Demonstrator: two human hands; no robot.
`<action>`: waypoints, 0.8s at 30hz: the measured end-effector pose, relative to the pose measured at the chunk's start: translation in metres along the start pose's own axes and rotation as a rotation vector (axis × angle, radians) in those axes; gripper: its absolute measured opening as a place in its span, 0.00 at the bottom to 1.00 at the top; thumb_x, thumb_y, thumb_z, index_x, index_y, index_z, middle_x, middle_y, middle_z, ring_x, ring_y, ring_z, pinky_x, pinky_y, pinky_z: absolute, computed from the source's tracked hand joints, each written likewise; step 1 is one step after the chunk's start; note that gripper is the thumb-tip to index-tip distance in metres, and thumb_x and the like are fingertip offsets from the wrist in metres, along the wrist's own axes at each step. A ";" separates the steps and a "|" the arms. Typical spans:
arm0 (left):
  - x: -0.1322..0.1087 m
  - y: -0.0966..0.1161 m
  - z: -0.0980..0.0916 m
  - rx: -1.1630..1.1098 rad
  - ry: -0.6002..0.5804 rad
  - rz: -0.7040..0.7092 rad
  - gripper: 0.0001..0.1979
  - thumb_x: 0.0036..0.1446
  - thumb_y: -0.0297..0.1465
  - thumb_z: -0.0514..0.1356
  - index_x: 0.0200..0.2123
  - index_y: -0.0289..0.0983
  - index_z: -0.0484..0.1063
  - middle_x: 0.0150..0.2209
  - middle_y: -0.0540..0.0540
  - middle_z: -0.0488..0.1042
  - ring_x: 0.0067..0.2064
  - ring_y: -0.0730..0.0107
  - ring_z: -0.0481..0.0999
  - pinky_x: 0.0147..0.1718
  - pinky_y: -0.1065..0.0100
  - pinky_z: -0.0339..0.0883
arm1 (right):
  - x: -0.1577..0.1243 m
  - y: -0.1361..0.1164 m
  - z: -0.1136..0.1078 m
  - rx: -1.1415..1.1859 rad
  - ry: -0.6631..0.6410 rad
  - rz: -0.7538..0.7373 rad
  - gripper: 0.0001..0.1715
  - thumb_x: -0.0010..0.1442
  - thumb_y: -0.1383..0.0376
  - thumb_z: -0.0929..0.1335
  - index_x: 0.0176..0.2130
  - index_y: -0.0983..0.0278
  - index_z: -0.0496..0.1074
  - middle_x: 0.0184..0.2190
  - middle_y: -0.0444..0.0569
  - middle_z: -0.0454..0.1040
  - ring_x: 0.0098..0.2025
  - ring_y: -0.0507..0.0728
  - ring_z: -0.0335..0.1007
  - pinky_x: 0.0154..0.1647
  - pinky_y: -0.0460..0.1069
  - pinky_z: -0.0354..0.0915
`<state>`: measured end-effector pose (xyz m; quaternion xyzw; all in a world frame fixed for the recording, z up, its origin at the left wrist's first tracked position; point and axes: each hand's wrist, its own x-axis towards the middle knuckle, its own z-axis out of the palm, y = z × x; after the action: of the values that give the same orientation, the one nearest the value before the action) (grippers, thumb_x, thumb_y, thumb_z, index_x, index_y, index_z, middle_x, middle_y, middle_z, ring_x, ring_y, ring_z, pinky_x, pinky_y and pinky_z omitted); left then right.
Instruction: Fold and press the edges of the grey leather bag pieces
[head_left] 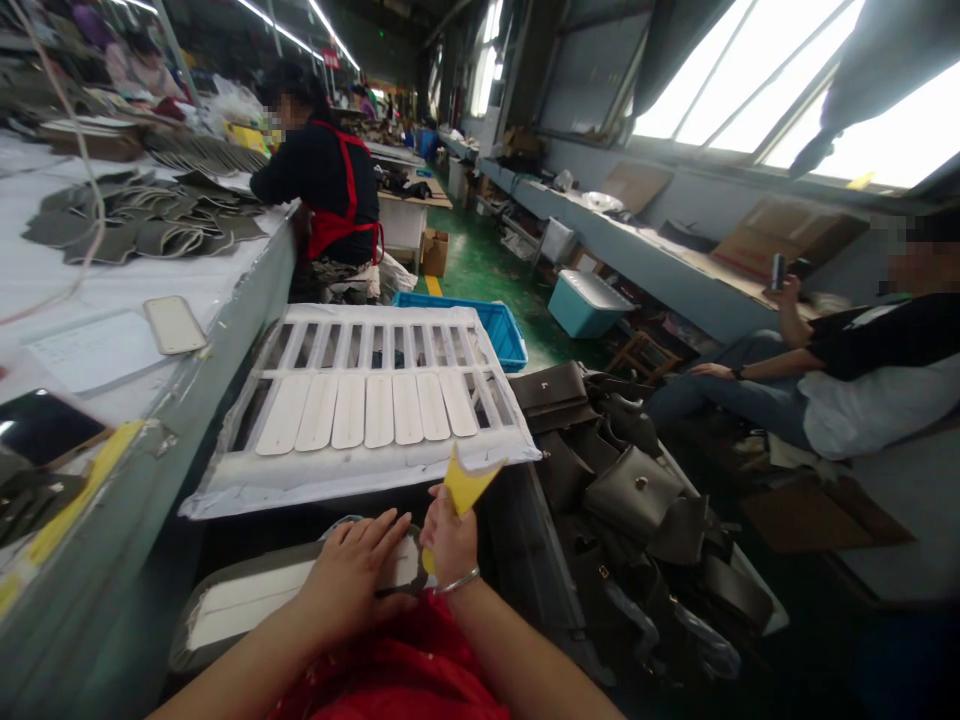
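My left hand (352, 575) lies flat with fingers spread on a grey leather piece (247, 600) with a white panel, which rests across my lap. My right hand (450, 540) is closed around a yellow strip (465, 480) that curls upward, pinched just right of the left hand's fingertips. In front of both hands a white tray (360, 400) holds several white tongue-shaped strips in slots.
A long workbench (112, 300) on my left carries grey cut pieces, a phone and papers. Dark brown bags (637, 490) are piled at my right. A person in a red apron sits ahead; another sits at right holding a phone. A blue bin (499, 330) stands behind the tray.
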<state>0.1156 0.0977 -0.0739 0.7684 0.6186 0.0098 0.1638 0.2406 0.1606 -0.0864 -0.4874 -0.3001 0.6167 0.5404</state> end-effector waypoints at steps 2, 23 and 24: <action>0.000 0.000 0.001 -0.013 0.004 -0.002 0.44 0.43 0.50 0.59 0.62 0.44 0.48 0.62 0.45 0.52 0.57 0.50 0.58 0.53 0.51 0.48 | 0.010 -0.009 0.002 0.134 -0.003 0.065 0.24 0.48 0.47 0.67 0.30 0.64 0.63 0.13 0.32 0.50 0.12 0.44 0.41 0.10 0.41 0.44; -0.004 -0.008 0.012 -0.050 0.136 0.090 0.44 0.41 0.51 0.62 0.59 0.39 0.54 0.60 0.41 0.57 0.56 0.51 0.59 0.55 0.52 0.48 | 0.022 -0.001 0.020 0.051 -0.265 0.068 0.20 0.49 0.50 0.68 0.30 0.64 0.65 0.13 0.35 0.53 0.14 0.45 0.44 0.12 0.42 0.45; -0.005 -0.007 0.013 -0.048 0.134 0.078 0.45 0.40 0.50 0.63 0.59 0.38 0.54 0.60 0.41 0.57 0.57 0.51 0.59 0.55 0.52 0.47 | 0.026 -0.005 0.022 0.079 -0.284 0.096 0.21 0.49 0.49 0.68 0.30 0.64 0.64 0.13 0.33 0.50 0.13 0.44 0.41 0.12 0.41 0.43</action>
<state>0.1101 0.0915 -0.0868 0.7853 0.5974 0.0823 0.1399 0.2240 0.1904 -0.0818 -0.3872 -0.3254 0.7159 0.4813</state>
